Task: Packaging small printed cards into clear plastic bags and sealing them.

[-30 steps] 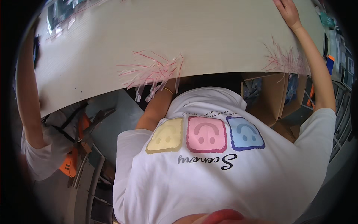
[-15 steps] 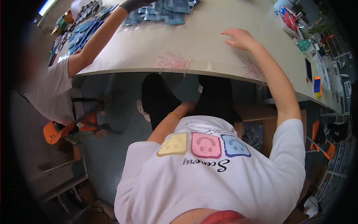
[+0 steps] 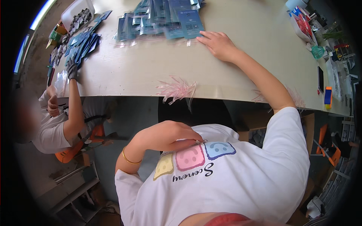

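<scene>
My left hand [image 3: 171,136], with a gold bangle at its wrist, is raised in front of my chest. Its thumb and fingertips press together against the white T-shirt [image 3: 226,180] I wear and seem to pinch the cloth. My right hand [image 3: 218,46] reaches far across the table, fingers stretched out. Its fingertips touch the lower right corner of a blue flat packet [image 3: 191,24] on top of a heap. More blue packets with clear sleeves [image 3: 130,28] spread to the left of that one. No object shows in the right palm, though its underside is hidden.
Pink clear strips [image 3: 177,89] hang over the edge of the pale table [image 3: 256,22], with more by my right forearm. A co-worker's gloved hand [image 3: 71,70] is beside another blue packet pile [image 3: 81,43] at left. A phone [image 3: 320,78] and orange-blue object [image 3: 328,97] lie right.
My left hand has risen from my lap to the shirt front. My right hand has moved left to the packets. The co-worker's gloved arm has drawn back from the heap to the left.
</scene>
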{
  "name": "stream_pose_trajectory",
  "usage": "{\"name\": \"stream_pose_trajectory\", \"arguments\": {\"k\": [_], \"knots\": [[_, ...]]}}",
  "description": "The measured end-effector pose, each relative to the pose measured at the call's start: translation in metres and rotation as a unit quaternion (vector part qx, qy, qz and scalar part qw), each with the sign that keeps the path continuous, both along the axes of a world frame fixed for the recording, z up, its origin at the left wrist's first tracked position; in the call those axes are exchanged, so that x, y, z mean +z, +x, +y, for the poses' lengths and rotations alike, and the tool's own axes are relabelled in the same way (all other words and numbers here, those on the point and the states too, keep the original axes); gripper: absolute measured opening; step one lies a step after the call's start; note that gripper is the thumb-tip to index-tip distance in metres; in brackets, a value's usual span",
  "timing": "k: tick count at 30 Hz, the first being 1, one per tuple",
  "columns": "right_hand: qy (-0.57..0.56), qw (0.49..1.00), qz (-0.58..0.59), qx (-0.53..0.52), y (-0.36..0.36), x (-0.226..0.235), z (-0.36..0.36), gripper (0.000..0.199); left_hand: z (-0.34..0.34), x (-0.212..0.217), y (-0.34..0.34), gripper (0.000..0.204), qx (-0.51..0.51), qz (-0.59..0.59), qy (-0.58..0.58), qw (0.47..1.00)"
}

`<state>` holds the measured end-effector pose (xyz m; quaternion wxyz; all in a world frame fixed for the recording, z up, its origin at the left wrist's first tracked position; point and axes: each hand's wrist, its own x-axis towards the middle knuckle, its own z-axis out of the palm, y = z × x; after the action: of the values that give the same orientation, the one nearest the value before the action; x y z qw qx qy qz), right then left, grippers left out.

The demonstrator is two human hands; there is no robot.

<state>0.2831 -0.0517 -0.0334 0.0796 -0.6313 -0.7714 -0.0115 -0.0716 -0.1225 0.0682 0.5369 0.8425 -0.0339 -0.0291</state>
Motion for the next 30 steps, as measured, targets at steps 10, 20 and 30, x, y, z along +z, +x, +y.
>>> {"name": "stream_pose_trajectory", "arguments": {"k": [10, 20, 30], "knots": [[0.109, 0.994, 0.006, 0.006, -0.024, 0.02, -0.061, 0.045, 0.208, -0.104, 0.154, 0.049, 0.108, -0.15, 0.469, 0.864], [-0.069, 0.934, 0.343, -0.068, 0.0, 0.034, -0.041, 0.012, 0.198, -0.096, 0.151, 0.057, 0.097, -0.146, 0.409, 0.896], [-0.207, 0.894, 0.389, 0.082, -0.071, 0.071, -0.082, 0.008, 0.199, -0.104, 0.144, 0.05, 0.12, -0.186, 0.388, 0.895]]}}
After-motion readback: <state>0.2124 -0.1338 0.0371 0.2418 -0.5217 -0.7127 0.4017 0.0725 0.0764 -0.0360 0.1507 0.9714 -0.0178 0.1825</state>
